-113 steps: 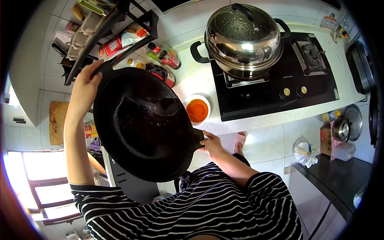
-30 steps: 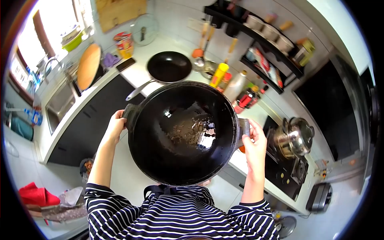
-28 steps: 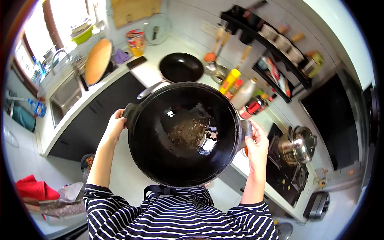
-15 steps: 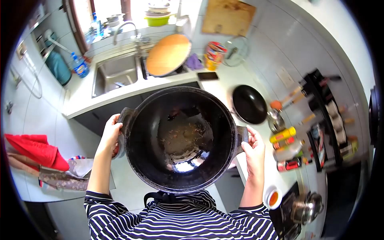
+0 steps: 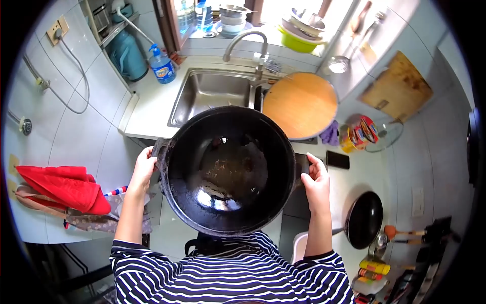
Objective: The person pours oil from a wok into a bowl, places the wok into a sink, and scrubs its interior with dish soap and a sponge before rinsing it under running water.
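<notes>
A large black two-handled wok [image 5: 277, 169] is held up in front of my body, its opening facing me. Murky liquid with small bits [image 5: 223, 166] lies in its bottom and reflects the light. My left hand [image 5: 144, 169] is closed round the handle on the left. On the opposite side, my right hand [image 5: 318, 183] grips the other handle, thumb on top. Beyond the wok's far rim is a steel sink [image 5: 215, 86] with a curved tap [image 5: 245, 36], partly covered from view by the wok.
A round wooden board [image 5: 301, 104] leans beside the sink. On the right counter are a phone [image 5: 337, 159], a black frying pan [image 5: 365, 220] and several bottles. A blue soap bottle [image 5: 162, 66] stands left of the sink. Red cloth [image 5: 66, 187] hangs at the left.
My view has turned left, so the sink and counter now appear further right. Both hands still hold the wok, which is now nearer the sink. The liquid inside has shifted slightly.
</notes>
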Demonstrator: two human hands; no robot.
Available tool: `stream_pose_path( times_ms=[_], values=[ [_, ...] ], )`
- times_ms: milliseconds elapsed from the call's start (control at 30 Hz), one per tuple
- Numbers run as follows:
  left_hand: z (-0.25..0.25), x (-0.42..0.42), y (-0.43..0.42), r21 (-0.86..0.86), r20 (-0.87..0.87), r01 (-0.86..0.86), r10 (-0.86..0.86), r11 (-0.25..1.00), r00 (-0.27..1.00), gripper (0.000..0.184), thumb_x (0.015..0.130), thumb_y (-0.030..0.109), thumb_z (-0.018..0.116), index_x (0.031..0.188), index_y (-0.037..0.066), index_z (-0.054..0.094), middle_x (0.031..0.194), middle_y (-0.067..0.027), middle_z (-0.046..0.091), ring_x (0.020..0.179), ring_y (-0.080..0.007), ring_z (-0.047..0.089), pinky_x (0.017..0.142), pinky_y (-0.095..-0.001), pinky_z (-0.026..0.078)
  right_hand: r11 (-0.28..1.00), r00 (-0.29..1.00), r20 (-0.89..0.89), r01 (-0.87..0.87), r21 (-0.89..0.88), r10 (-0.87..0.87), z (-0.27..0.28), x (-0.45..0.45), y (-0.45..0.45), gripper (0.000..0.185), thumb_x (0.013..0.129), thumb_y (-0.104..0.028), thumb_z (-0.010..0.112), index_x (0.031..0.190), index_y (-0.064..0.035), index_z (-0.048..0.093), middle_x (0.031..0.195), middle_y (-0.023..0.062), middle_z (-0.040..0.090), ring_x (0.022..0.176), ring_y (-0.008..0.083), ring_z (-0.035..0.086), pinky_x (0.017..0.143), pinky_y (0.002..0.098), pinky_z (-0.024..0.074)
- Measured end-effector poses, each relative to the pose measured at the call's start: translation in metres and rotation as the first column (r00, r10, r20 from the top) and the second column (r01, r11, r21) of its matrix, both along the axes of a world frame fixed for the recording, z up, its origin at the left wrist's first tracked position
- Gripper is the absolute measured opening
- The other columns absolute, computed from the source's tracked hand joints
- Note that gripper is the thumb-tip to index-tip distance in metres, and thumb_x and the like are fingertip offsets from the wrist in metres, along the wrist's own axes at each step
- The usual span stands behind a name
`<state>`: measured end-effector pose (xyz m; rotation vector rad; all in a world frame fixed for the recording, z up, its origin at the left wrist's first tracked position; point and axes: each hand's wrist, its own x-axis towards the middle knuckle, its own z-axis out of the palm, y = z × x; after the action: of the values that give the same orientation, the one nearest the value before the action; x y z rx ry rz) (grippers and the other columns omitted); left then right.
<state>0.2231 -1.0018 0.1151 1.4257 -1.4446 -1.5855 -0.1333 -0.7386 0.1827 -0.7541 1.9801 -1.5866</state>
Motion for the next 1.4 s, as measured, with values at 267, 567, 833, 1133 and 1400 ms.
stream_pose_path(
  times_ms=[267,567,833,1133,1400],
  values=[
    [-0.023,0.003,-0.109,0.070,0.022,-0.077,0.076,0.995,0.997,0.016,0.085,0.010,0.052,0.099,0.006,0.058,0.079,0.0012,0.059,0.066,-0.0084,0.055,0.058,-0.0216,0.044,0.995,0.994,0.057,-0.094,0.021,0.093,-0.020,-0.028,-0.132,0.051,0.077,0.006,0.051,0.127,-0.0003,0.048,0.082,-0.0012,0.045,0.074,0.0077,0.042,0.072,0.0216,0.0401],
    [-0.053,0.002,-0.272,0.531,-0.145,0.144,-0.078,0.835,0.986,0.025,0.083,0.020,0.057,0.101,0.004,0.063,0.090,-0.0075,0.068,0.073,-0.0159,0.067,0.064,-0.0317,0.056,0.998,0.989,0.130,-0.066,0.002,0.065,-0.072,-0.030,-0.274,0.052,0.080,0.011,0.046,0.129,-0.0035,0.049,0.113,0.0058,0.056,0.096,0.0116,0.051,0.092,0.0241,0.0385],
    [-0.076,0.024,-0.326,0.521,-0.118,0.366,-0.360,0.771,0.926,0.039,0.080,0.008,0.056,0.118,0.001,0.053,0.105,-0.0074,0.063,0.092,-0.0193,0.063,0.079,-0.0371,0.054,0.993,1.000,-0.002,-0.025,0.114,0.025,-0.117,-0.033,-0.352,0.053,0.080,0.011,0.045,0.129,-0.0083,0.052,0.100,0.0000,0.057,0.089,0.0073,0.050,0.085,0.0210,0.0396],
    [-0.062,0.037,-0.312,0.504,-0.112,0.145,-0.102,0.851,0.988,0.045,0.075,0.003,0.054,0.120,-0.001,0.052,0.108,-0.0080,0.062,0.095,-0.0189,0.062,0.084,-0.0340,0.052,0.989,0.984,0.130,-0.128,0.073,0.118,-0.168,-0.055,-0.447,0.047,0.082,0.004,0.054,0.127,-0.0126,0.057,0.090,-0.0048,0.048,0.083,0.0053,0.043,0.078,0.0185,0.0383],
    [-0.038,0.050,-0.265,0.453,-0.065,-0.211,0.268,0.866,0.961,0.041,0.075,-0.003,0.054,0.116,-0.004,0.053,0.105,-0.0106,0.062,0.096,-0.0223,0.060,0.086,-0.0345,0.049,0.981,0.860,0.483,-0.192,0.009,0.164,-0.240,-0.068,-0.496,0.043,0.088,-0.008,0.056,0.130,-0.0031,0.045,0.099,0.0048,0.062,0.086,0.0109,0.057,0.075,0.0229,0.0459]
  ],
)
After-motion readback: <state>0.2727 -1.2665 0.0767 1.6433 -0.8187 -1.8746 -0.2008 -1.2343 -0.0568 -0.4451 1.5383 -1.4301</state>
